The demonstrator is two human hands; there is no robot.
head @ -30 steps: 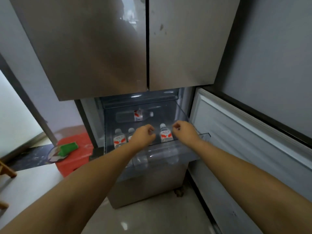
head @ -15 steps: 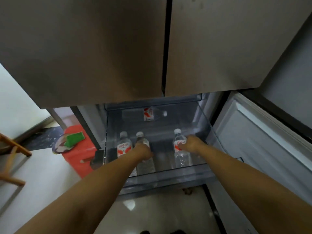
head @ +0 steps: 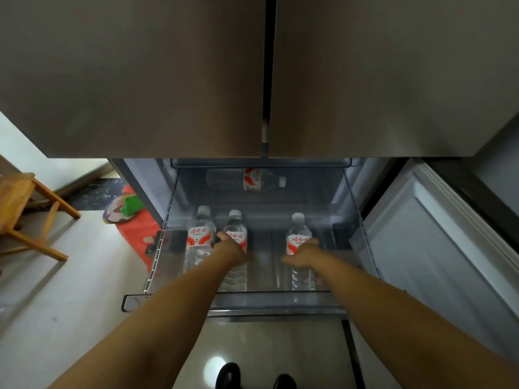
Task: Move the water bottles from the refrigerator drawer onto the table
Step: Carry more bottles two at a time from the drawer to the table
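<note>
The clear refrigerator drawer (head: 168,297) is pulled out below the closed upper doors. Three water bottles with red-and-white labels stand in it. My left hand (head: 230,249) wraps around the middle bottle (head: 235,223). My right hand (head: 302,255) wraps around the right bottle (head: 298,228). The left bottle (head: 200,234) stands untouched beside the middle one. A further bottle (head: 250,179) lies on its side at the back of the drawer. No table is in view.
The open lower fridge door (head: 438,248) stands to the right of the drawer. A wooden chair (head: 28,209) is at the left on the pale floor. A red box (head: 134,234) with a green object sits left of the fridge. Black shoes (head: 229,376) show below.
The view has come closer and tilted down over the drawer. Both hands went from the drawer's front rim into the drawer and closed around two standing bottles.
</note>
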